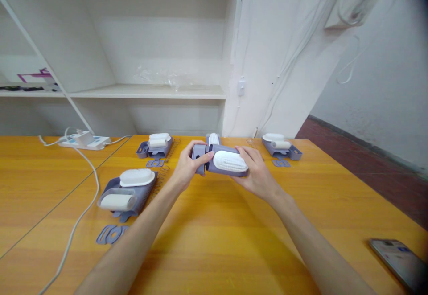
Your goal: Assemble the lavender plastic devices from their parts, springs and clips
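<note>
My right hand [256, 172] grips a purple-grey plastic case [211, 165] by its right end. A white oval pad with a ribbed surface [230, 161] is set in the case's face. My left hand [187, 165] is closed around a short purple-grey end piece [199, 153] with a dark hole, its thumb reaching over to the case's left edge. A narrow dark gap shows between the two parts; whether they are joined I cannot tell. Both are held above the wooden table. Just behind them, partly hidden, lies another purple-grey part with a white pad [213, 139].
Similar purple-grey sets with white pads lie at near left [137, 178], back left [159, 139] and back right [273, 138]. Flat purple-grey plates [111, 234] and coiled springs [160, 177] are beside them. A power strip [85, 140] trails a white cable; a phone [401, 259] lies front right.
</note>
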`<state>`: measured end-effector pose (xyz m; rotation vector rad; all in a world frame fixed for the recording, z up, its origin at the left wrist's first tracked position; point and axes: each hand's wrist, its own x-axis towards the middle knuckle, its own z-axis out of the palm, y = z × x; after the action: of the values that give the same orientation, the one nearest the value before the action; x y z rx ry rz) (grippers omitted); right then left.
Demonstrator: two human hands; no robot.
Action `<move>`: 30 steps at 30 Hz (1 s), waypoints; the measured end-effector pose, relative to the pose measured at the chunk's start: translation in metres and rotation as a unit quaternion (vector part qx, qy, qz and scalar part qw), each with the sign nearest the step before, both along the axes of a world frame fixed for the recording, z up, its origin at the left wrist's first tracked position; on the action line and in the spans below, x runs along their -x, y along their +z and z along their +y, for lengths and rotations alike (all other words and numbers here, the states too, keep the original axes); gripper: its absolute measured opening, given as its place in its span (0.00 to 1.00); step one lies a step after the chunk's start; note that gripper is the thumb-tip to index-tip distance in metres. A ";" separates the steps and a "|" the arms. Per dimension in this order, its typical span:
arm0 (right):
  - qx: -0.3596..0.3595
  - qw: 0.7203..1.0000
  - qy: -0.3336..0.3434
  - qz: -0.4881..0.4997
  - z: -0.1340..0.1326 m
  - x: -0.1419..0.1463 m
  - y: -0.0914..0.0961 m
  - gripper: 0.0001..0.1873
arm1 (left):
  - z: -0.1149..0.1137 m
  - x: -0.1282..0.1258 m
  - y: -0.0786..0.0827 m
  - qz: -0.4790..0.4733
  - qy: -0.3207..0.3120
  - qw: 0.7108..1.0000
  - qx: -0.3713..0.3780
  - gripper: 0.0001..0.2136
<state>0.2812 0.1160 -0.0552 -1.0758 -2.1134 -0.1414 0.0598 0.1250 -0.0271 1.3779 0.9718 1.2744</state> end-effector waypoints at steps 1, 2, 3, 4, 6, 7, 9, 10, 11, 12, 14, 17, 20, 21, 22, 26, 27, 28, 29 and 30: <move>-0.002 1.000 0.000 -0.002 0.000 0.000 0.000 0.37 | 0.000 0.001 0.000 -0.001 -0.005 1.000 0.003 0.21; -0.003 1.000 0.000 -0.004 -0.001 0.000 0.001 0.37 | 0.000 0.001 0.000 -0.002 -0.007 1.000 0.003 0.21; -0.003 1.000 -0.001 -0.007 -0.001 0.000 0.001 0.37 | 0.000 0.001 0.000 -0.004 -0.008 1.000 0.002 0.21; -0.003 1.000 -0.002 -0.008 -0.002 0.000 0.002 0.36 | 0.000 0.001 -0.001 -0.006 -0.006 1.000 0.001 0.21; -0.002 1.000 -0.005 -0.005 -0.002 0.001 0.002 0.37 | 0.000 0.000 -0.002 -0.013 0.007 1.000 -0.002 0.20; -0.002 1.000 -0.006 -0.003 -0.003 0.002 0.003 0.37 | 0.001 -0.001 -0.002 -0.016 0.014 1.000 -0.004 0.20; -0.001 1.000 -0.004 0.001 -0.003 0.003 0.004 0.37 | 0.001 -0.001 -0.002 -0.015 0.024 1.000 -0.011 0.19; -0.001 1.000 -0.003 0.001 -0.004 0.003 0.004 0.37 | 0.001 -0.001 -0.002 -0.010 0.026 0.999 -0.017 0.18; 0.000 1.000 -0.001 0.001 -0.005 0.004 0.005 0.37 | 0.001 -0.001 -0.001 -0.002 0.027 0.999 -0.026 0.18; 0.000 1.000 0.001 0.000 -0.006 0.004 0.006 0.37 | 0.000 0.000 -0.001 0.011 0.028 0.999 -0.036 0.17; 0.000 1.000 0.003 -0.003 -0.007 0.006 0.008 0.37 | -0.001 0.001 -0.001 0.046 0.030 0.997 -0.056 0.15; -0.005 1.000 0.005 -0.014 -0.010 0.008 0.011 0.37 | -0.003 -0.001 -0.002 0.078 0.042 0.994 -0.057 0.16; -0.017 1.000 0.003 -0.017 -0.011 0.010 0.014 0.37 | -0.002 -0.006 -0.004 0.081 0.104 0.989 -0.062 0.18; -0.021 1.000 0.003 -0.016 -0.012 0.010 0.014 0.37 | -0.002 -0.007 -0.004 0.086 0.127 0.985 -0.075 0.17; -0.023 1.000 0.004 -0.017 -0.013 0.011 0.015 0.36 | -0.001 -0.008 -0.003 0.093 0.144 0.981 -0.092 0.16; -0.026 0.999 0.012 -0.024 -0.015 0.015 0.017 0.36 | 0.000 -0.008 0.000 0.124 0.149 0.969 -0.152 0.12; -0.027 0.999 0.015 -0.024 -0.016 0.016 0.017 0.35 | 0.000 -0.007 0.001 0.129 0.147 0.968 -0.160 0.11; -0.028 0.999 0.017 -0.023 -0.017 0.016 0.018 0.35 | 0.000 -0.006 0.002 0.130 0.147 0.967 -0.164 0.11; -0.030 0.999 0.019 -0.023 -0.018 0.017 0.018 0.35 | -0.001 -0.005 0.003 0.131 0.143 0.967 -0.165 0.11; -0.031 0.999 0.020 -0.021 -0.018 0.017 0.018 0.35 | -0.001 -0.004 0.004 0.133 0.136 0.968 -0.162 0.12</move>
<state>0.2641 0.0975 -0.0370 -1.0014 -2.1528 -0.2118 0.0640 0.1238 -0.0231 1.7466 1.2056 1.5300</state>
